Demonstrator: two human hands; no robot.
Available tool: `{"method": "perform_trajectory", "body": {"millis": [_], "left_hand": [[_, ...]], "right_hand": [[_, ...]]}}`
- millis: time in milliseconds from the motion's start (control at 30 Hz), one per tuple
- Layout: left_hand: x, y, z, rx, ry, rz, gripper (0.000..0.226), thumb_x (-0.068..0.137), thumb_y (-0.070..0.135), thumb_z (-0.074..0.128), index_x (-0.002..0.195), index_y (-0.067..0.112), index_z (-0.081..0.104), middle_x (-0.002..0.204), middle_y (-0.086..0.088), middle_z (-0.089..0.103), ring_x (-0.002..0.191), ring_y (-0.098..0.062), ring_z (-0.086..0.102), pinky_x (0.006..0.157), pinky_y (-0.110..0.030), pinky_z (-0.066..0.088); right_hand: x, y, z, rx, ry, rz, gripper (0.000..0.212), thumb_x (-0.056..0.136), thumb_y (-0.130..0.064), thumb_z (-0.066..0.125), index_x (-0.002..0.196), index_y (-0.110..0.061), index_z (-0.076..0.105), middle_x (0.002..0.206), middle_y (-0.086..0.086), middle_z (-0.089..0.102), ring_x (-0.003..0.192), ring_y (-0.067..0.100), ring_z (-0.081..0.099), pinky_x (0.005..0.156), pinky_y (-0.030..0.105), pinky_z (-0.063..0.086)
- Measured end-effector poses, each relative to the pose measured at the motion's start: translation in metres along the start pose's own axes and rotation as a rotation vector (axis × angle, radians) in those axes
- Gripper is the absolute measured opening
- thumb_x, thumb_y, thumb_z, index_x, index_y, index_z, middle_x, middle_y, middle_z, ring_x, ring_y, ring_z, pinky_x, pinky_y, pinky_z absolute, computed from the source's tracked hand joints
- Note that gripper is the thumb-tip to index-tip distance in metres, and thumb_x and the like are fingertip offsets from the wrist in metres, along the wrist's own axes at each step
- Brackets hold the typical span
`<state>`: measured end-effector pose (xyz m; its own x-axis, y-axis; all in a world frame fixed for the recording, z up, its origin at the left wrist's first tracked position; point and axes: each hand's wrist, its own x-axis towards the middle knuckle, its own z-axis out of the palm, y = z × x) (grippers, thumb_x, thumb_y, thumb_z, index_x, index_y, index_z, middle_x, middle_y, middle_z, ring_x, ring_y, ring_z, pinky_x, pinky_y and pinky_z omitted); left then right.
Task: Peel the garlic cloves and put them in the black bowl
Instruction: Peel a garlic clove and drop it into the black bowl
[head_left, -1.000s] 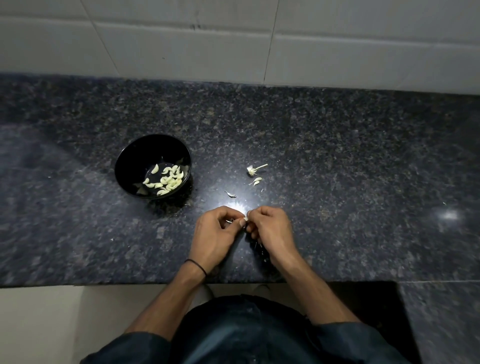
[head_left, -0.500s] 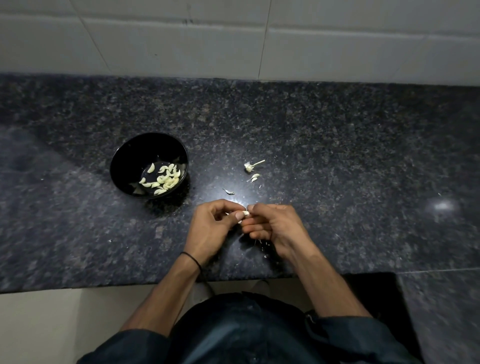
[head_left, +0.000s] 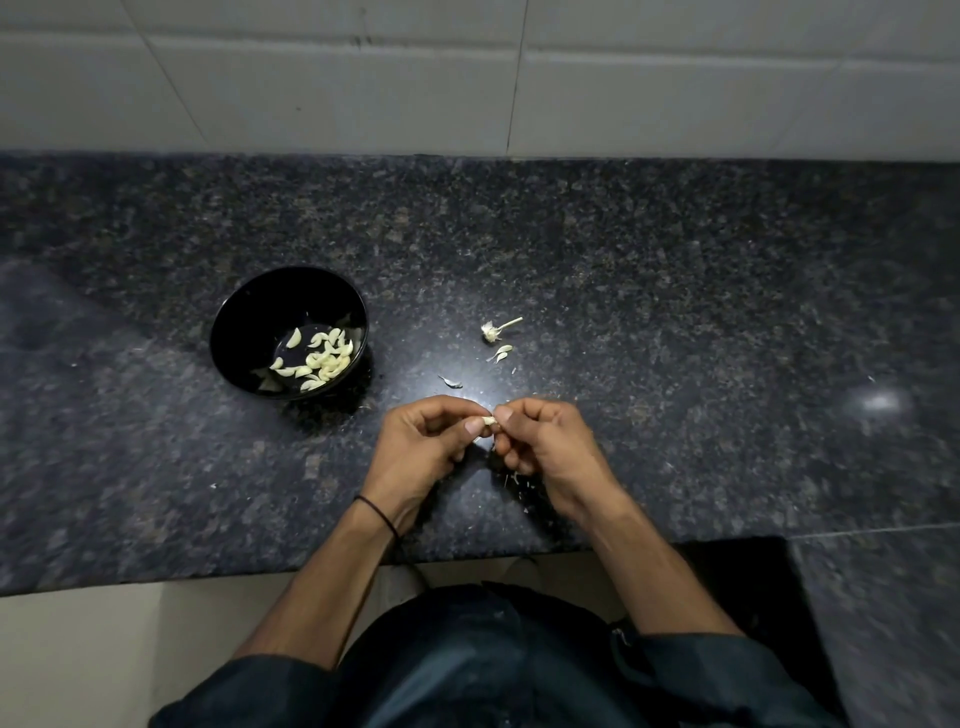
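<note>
Peeling looks under way: left hand and right hand both pinch the same small garlic clove just above the tabletop, black bowl off to the left. Best hold it firm and lift the skin with a thumbnail.

Dim overhead light here. A bright glare patch sits on the dark speckled granite counter just beyond the left hand and right hand, and the small pale garlic clove pinched between them catches it. A hazier gleam shows far right. The glossy black round bowl throws shadow to its near right. The white tiled wall bows along its base, wide-angle distortion.
</note>
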<state>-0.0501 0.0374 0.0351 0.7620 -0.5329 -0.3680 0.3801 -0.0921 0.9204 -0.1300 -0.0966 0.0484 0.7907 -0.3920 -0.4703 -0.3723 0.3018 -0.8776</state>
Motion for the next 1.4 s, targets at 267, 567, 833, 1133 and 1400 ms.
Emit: {"method": "perform_trajectory", "body": {"millis": [267, 567, 833, 1133, 1400], "left_hand": [[0.000, -0.002, 0.006, 0.004, 0.038, -0.022, 0.014, 0.091, -0.001, 0.066, 0.096, 0.006, 0.076, 0.071, -0.002, 0.073, 0.050, -0.003, 0.045, 0.042, -0.012, 0.032], [0.001, -0.003, 0.012, -0.076, 0.068, -0.054, 0.012, 0.087, 0.003, 0.072, 0.099, 0.001, 0.075, 0.084, -0.019, 0.074, 0.057, -0.009, 0.054, 0.049, -0.015, 0.038], [0.005, -0.006, 0.007, -0.119, 0.048, -0.054, 0.021, 0.097, -0.005, 0.054, 0.111, -0.001, 0.069, 0.083, -0.013, 0.074, 0.058, -0.010, 0.059, 0.052, -0.016, 0.047], [0.009, -0.010, 0.007, -0.094, 0.032, -0.037, 0.029, 0.099, -0.009, 0.045, 0.117, 0.004, 0.063, 0.101, -0.017, 0.075, 0.076, -0.024, 0.066, 0.065, -0.037, 0.057], [0.014, -0.009, 0.015, 0.095, 0.050, 0.069, 0.033, 0.098, -0.010, 0.047, 0.126, 0.002, 0.059, 0.112, -0.014, 0.070, 0.069, -0.017, 0.065, 0.064, -0.023, 0.056]], "right_hand": [[0.005, 0.010, 0.004, -0.468, 0.173, -0.178, 0.025, 0.098, -0.026, 0.059, 0.079, -0.013, 0.066, 0.065, -0.008, 0.061, 0.059, 0.007, 0.052, 0.060, 0.025, 0.042], [0.004, 0.009, 0.007, -0.692, 0.243, -0.272, 0.017, 0.102, -0.022, 0.054, 0.093, -0.012, 0.065, 0.084, -0.002, 0.068, 0.080, 0.017, 0.061, 0.067, 0.027, 0.042], [0.008, 0.012, 0.001, -0.614, 0.291, -0.204, 0.017, 0.101, -0.026, 0.058, 0.095, -0.014, 0.067, 0.081, -0.003, 0.070, 0.077, 0.013, 0.064, 0.072, 0.033, 0.050], [0.006, 0.013, -0.002, -0.604, 0.313, -0.302, 0.008, 0.091, -0.009, 0.063, 0.090, -0.015, 0.067, 0.079, -0.002, 0.067, 0.074, 0.012, 0.063, 0.068, 0.028, 0.051], [0.001, 0.003, -0.001, -0.438, 0.177, -0.186, 0.018, 0.096, -0.028, 0.064, 0.084, -0.019, 0.075, 0.076, -0.004, 0.073, 0.075, 0.013, 0.068, 0.070, 0.028, 0.050]]}}
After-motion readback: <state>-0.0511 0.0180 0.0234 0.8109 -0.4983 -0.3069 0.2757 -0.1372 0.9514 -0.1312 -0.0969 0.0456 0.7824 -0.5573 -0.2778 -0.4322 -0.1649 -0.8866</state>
